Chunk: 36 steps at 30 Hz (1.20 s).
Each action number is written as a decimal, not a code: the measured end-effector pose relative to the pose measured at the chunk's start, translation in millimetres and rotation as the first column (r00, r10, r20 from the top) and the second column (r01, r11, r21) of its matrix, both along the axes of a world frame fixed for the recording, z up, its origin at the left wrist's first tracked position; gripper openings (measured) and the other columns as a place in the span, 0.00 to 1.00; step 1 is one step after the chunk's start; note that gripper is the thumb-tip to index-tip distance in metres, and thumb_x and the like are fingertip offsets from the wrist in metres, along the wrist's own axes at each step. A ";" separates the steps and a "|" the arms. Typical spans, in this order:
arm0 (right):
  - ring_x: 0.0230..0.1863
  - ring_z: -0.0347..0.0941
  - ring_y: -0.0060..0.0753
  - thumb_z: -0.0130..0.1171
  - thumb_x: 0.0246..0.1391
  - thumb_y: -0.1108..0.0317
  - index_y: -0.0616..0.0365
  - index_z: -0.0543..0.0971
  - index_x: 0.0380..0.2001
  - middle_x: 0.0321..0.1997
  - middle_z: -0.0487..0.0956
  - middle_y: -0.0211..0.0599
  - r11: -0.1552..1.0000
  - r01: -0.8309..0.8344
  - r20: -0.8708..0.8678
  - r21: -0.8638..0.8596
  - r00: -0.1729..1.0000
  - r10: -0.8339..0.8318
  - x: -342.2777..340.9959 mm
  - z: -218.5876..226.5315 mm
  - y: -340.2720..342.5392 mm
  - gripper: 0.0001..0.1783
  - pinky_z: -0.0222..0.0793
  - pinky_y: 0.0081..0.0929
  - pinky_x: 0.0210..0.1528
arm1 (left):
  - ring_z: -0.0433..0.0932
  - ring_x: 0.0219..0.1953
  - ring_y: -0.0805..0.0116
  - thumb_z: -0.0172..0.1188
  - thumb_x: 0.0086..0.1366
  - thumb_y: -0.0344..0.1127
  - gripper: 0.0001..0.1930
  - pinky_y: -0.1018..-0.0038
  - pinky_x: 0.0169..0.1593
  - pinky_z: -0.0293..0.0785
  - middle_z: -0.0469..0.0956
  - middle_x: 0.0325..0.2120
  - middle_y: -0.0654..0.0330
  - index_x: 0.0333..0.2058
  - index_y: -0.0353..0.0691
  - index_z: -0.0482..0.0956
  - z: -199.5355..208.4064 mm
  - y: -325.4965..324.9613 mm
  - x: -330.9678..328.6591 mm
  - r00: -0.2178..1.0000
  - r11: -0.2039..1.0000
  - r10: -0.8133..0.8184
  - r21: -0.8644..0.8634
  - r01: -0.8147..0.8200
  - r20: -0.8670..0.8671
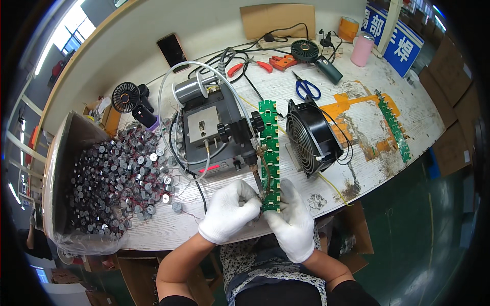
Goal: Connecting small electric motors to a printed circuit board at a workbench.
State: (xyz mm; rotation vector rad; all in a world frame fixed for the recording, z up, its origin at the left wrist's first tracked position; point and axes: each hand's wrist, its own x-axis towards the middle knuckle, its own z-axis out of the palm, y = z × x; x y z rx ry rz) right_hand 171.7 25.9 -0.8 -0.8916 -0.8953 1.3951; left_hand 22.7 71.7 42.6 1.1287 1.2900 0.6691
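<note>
A long green circuit board strip runs away from me beneath a soldering iron mounted on a grey soldering station. My right hand, in a white glove, grips the strip's near end with thumb and fingers. Just left of that end, close to the iron's tip, my gloved left hand is closed in a pinch. What lies between its fingertips is too small to make out. A solder wire reel sits on top of the station.
Several small round motors with thin wires fill the left side beside a plastic-lined box. Right of the strip stands a black fan. Blue scissors, red-handled pliers and a phone lie farther back; another board strip lies right.
</note>
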 end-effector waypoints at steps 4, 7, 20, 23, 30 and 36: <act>0.49 0.74 0.31 0.52 0.54 0.85 0.70 0.54 0.66 0.52 0.69 0.43 1.000 0.012 0.019 0.009 1.000 -0.012 -0.1 0.3 -1.0 0.36 0.74 0.26 0.50 | 0.74 0.19 0.77 0.58 0.58 0.26 0.06 0.80 0.23 0.71 0.76 0.21 0.58 0.30 0.29 0.71 1.4 -0.6 0.1 1.000 1.000 0.010 -0.007 -0.010 0.013; 0.50 0.74 0.32 0.52 0.54 0.85 0.70 0.53 0.66 0.53 0.69 0.43 0.999 0.017 0.016 0.028 1.000 -0.017 -0.3 0.4 0.0 0.37 0.74 0.27 0.50 | 0.74 0.19 0.77 0.58 0.58 0.27 0.06 0.80 0.23 0.71 0.76 0.21 0.59 0.30 0.30 0.71 5.2 0.9 0.1 1.000 1.000 0.002 -0.005 -0.002 0.010; 0.52 0.73 0.33 0.54 0.52 0.86 0.71 0.55 0.66 0.55 0.67 0.43 0.998 0.056 -0.022 0.028 0.998 -0.056 -3.1 -6.0 -1.2 0.38 0.73 0.26 0.51 | 0.74 0.20 0.78 0.58 0.59 0.27 0.06 0.79 0.24 0.71 0.75 0.21 0.60 0.29 0.30 0.72 1.5 -0.1 0.5 1.000 0.999 -0.002 0.046 0.001 0.018; 0.52 0.73 0.31 0.53 0.52 0.86 0.70 0.55 0.66 0.55 0.68 0.42 0.999 0.033 -0.031 0.021 0.999 -0.032 -1.7 -2.7 -0.4 0.37 0.72 0.26 0.52 | 0.74 0.20 0.77 0.58 0.58 0.27 0.06 0.79 0.24 0.72 0.76 0.21 0.60 0.29 0.30 0.72 -1.9 -0.6 0.7 1.000 0.999 -0.003 0.044 0.003 -0.011; 0.52 0.72 0.30 0.52 0.53 0.86 0.69 0.55 0.66 0.56 0.69 0.42 0.999 0.040 -0.027 0.004 0.999 -0.040 -2.1 -9.0 -5.2 0.36 0.71 0.25 0.52 | 0.75 0.20 0.76 0.58 0.58 0.26 0.05 0.78 0.25 0.73 0.76 0.21 0.59 0.30 0.30 0.72 -5.6 -3.4 0.2 1.000 0.999 -0.010 0.041 0.010 -0.016; 0.51 0.73 0.31 0.52 0.54 0.86 0.68 0.53 0.67 0.54 0.71 0.42 1.000 -0.021 -0.035 -0.022 0.999 0.021 1.5 -3.9 -5.5 0.37 0.71 0.26 0.53 | 0.75 0.20 0.76 0.57 0.58 0.26 0.05 0.78 0.25 0.72 0.76 0.22 0.59 0.30 0.30 0.72 -4.8 -2.4 -1.7 0.999 0.999 -0.039 0.000 0.039 0.008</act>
